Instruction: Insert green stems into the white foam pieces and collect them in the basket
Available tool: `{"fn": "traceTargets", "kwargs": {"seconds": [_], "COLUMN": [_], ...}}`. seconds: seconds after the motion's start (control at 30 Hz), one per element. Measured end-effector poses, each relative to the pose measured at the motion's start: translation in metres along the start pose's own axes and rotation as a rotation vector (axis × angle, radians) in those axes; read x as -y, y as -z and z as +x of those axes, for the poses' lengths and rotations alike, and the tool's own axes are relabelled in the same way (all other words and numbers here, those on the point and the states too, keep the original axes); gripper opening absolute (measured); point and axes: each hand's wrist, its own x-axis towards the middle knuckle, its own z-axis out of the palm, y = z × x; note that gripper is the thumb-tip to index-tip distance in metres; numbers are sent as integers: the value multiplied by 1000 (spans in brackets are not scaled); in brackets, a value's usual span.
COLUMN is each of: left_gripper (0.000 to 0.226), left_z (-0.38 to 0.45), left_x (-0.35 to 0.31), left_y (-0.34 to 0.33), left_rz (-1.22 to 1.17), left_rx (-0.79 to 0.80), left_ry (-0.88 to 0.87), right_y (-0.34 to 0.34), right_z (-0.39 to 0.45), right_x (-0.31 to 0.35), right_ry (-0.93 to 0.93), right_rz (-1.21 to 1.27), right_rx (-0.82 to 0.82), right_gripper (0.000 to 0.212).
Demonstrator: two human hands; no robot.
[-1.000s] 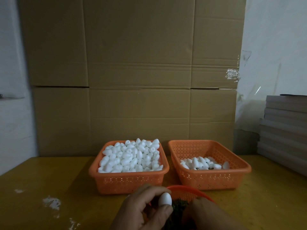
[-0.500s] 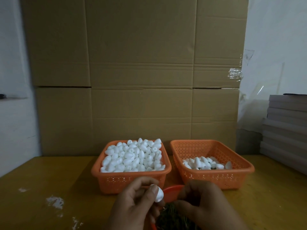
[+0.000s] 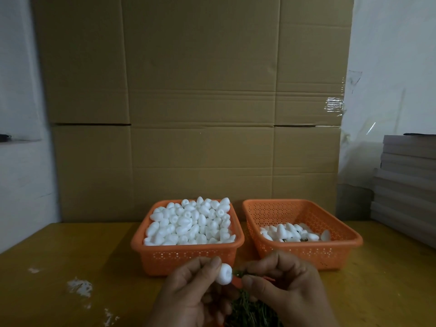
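My left hand [image 3: 188,293] pinches a white foam piece [image 3: 224,274] between thumb and fingers, its hollow end turned right. My right hand [image 3: 285,286] pinches a short green stem [image 3: 238,273] whose tip meets the foam piece's opening. Both hands hover in front of two orange baskets. The left basket [image 3: 186,256] is heaped with plain white foam pieces [image 3: 191,223]. The right basket [image 3: 306,252] holds a smaller layer of foam pieces [image 3: 291,234], some with green showing. Below my hands lies a pile of green stems [image 3: 250,312], with a bit of a red-orange bowl rim [image 3: 237,283] showing between my hands.
All of this stands on a yellow wooden table [image 3: 70,256] with white smudges [image 3: 79,286] at the front left. A wall of cardboard boxes [image 3: 200,114] rises right behind the baskets. A stack of grey boards [image 3: 408,185] stands at the right edge.
Both hands have risen from the stem pile. My right hand has brought a green stem up to the foam piece, which my left hand turned so its hollow end faces right.
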Motion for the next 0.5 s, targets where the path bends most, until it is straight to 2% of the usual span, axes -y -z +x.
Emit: {"fn": "traceTargets", "kwargs": {"seconds": [0.07,0.17,0.27,0.5], "left_gripper": [26,31,38,30], "left_z": [0,-1,-2,-5], "left_x": [0,0,0,-2], "left_y": [-1,-2,-3,-7], "left_rz": [-18,-40,-49,-62], "left_rx": [2,-3,-37,-38], "left_ry": [-2,15,36,28], "right_y": [0,1,2,0], "right_z": [1,1,1,1], "right_x": [-1,-4,-6,-6], "right_ry": [10,9,38,98], "right_rz": [11,26,24,9], "right_rx": [23,23,13,34], "right_gripper": [22,47,41,25]}}
